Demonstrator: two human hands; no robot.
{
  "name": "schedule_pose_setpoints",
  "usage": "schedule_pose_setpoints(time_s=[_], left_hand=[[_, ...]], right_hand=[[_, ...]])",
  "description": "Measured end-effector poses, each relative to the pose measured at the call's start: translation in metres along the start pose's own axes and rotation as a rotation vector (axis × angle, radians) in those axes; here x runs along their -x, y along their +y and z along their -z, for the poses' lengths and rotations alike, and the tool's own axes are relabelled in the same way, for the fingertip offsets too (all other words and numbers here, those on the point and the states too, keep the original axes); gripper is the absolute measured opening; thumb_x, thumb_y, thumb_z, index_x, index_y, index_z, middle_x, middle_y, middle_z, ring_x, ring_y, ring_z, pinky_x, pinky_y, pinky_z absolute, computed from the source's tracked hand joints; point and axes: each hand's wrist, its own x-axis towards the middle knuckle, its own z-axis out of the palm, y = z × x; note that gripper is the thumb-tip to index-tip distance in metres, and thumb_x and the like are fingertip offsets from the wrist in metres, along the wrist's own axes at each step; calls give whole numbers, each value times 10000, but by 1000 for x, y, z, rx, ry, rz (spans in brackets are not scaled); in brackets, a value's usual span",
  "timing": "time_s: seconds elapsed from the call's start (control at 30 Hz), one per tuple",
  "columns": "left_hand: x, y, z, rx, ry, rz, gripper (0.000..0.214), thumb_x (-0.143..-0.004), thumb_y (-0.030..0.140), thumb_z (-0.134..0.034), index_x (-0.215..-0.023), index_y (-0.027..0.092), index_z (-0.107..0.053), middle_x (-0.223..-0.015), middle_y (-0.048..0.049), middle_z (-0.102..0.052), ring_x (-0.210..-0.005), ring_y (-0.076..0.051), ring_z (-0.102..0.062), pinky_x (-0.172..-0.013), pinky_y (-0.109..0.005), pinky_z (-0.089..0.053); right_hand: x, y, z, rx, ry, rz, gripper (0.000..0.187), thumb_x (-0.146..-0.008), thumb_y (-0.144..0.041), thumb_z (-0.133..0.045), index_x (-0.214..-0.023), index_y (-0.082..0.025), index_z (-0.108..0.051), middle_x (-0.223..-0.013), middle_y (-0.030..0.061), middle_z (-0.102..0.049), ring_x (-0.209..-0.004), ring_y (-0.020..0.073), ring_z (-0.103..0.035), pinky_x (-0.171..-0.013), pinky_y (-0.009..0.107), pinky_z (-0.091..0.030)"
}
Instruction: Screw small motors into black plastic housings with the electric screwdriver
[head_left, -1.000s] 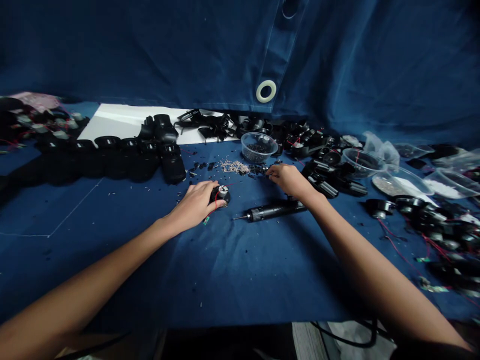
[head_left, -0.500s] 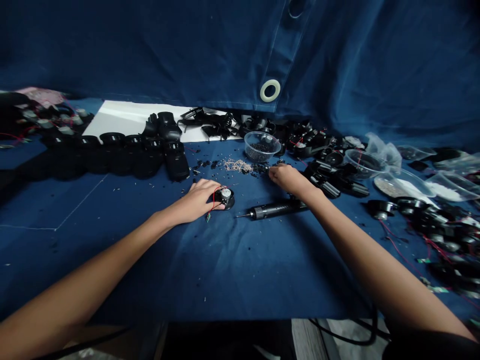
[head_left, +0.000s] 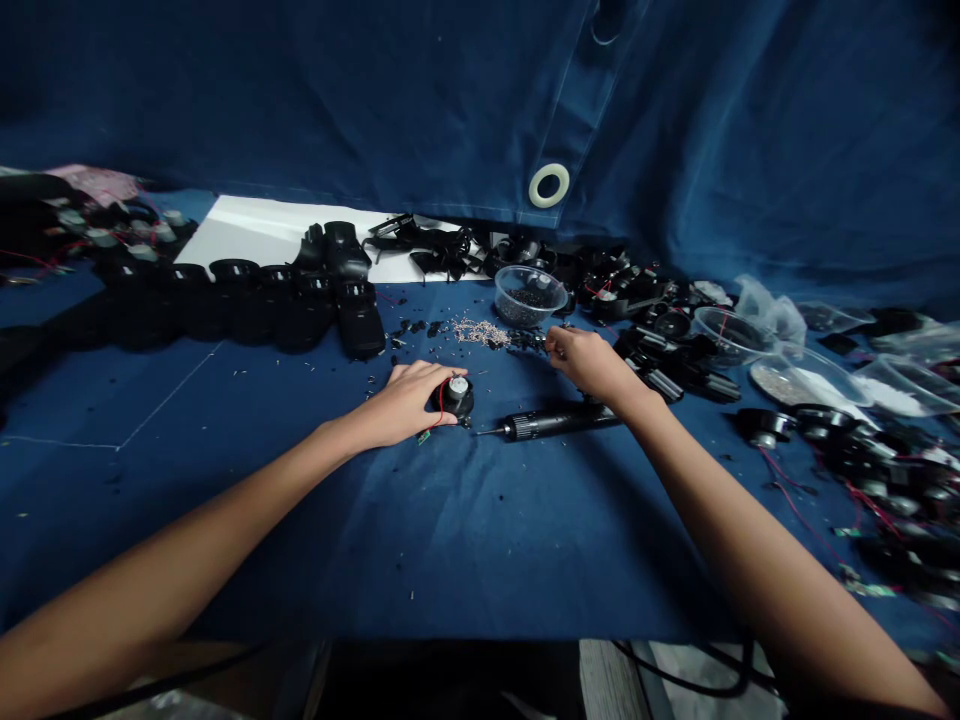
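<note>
My left hand (head_left: 411,402) is closed around the side of a round black motor housing (head_left: 454,402). A silvery motor sits on top of it, and a red wire with a small green circuit board (head_left: 424,437) hangs from its near side. Farther right, my right hand (head_left: 576,352) is pinched at the small black parts (head_left: 525,340) beside the pile of tiny screws (head_left: 480,332); what is between its fingertips is hidden. Below that hand lies a black electric screwdriver (head_left: 559,422), its bit pointing left at the housing.
Behind the screws stands a clear bowl (head_left: 529,298) of small black parts. Black casings (head_left: 255,305) line the back left. Black shells (head_left: 667,365), plastic tubs (head_left: 810,380) and wired motor housings (head_left: 885,460) crowd the right side. A blue curtain (head_left: 375,100) hangs behind.
The whole view has shifted slightly, so things appear a little farther right. My left hand stays on the motor housing, and my right hand remains at the small parts.
</note>
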Motion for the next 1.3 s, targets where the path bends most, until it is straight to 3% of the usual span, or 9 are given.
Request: schedule_pose_setpoints(time_s=[0.37,0.53,0.67,0.73,0.8,0.9,1.0,1.13,1.3], left_hand=[[-1,10,-13,-139,157,58,541,-802,505,-616,-1247,243,-454,-1134,-53,-559,-1039,-250,-481,-897,-386,-367],[-3,14,-14,-185,157,41,542,-812,529,-591,-1241,226,-457,-1140,-67,-555,-1045,-259,-478,-887,-386,-367],[-9,25,-18,-263,200,101,563,-811,565,-565,-1202,171,-470,-1102,-100,-548,-1027,-285,-475,-857,-409,-369],[-11,30,-20,-297,222,160,530,-819,554,-556,-1158,153,-486,-1082,-110,-542,-1020,-298,-467,-847,-424,-366],[-11,34,-20,-305,204,202,437,-837,490,-550,-1114,155,-501,-1077,-112,-533,-1006,-297,-464,-832,-423,-368],[-9,34,-19,-281,161,194,331,-856,369,-525,-1117,167,-497,-1089,-111,-519,-1003,-282,-461,-822,-404,-368],[-9,30,-18,-264,187,212,338,-862,387,-517,-1117,165,-501,-1086,-111,-517,-1024,-284,-456,-836,-404,-359],[-10,23,-18,-261,218,285,477,-810,552,-557,-1072,154,-529,-1073,-116,-521,-1016,-303,-459,-842,-423,-358],[-4,14,-13,-225,195,224,574,-809,543,-571,-1229,170,-455,-1153,-118,-501,-1074,-309,-443,-875,-439,-361]], right_hand=[[-8,15,-14,-27,12,-117,230,-843,-121,-480,-1032,-107,-609,-915,151,-652,-852,209,-617,-749,275,-416],[-6,12,2,-98,87,-121,177,-855,-169,-494,-905,-90,-644,-856,151,-643,-826,215,-610,-769,304,-436],[18,-41,33,-258,274,-90,263,-919,-250,-401,-1058,-145,-599,-959,102,-619,-852,157,-587,-805,279,-453],[37,-82,40,-802,365,9,297,-907,-294,-445,-1173,-184,-519,-945,62,-626,-829,135,-599,-793,272,-483],[53,-121,36,-1233,200,86,251,-870,-316,-517,-1098,-212,-530,-914,34,-634,-792,130,-616,-771,283,-512],[62,-153,14,-1513,15,-14,181,-821,-331,-572,-920,-180,-577,-843,27,-625,-775,141,-627,-765,307,-529],[51,-149,-3,-1339,127,-100,141,-821,-308,-553,-859,-175,-583,-847,24,-629,-781,138,-604,-782,301,-501],[29,-127,-1,-926,335,-8,103,-856,-241,-498,-880,-191,-584,-895,22,-642,-828,145,-581,-812,290,-441],[23,-124,-3,-732,268,197,129,-885,-228,-497,-916,-193,-617,-869,36,-616,-800,152,-568,-758,280,-440]])
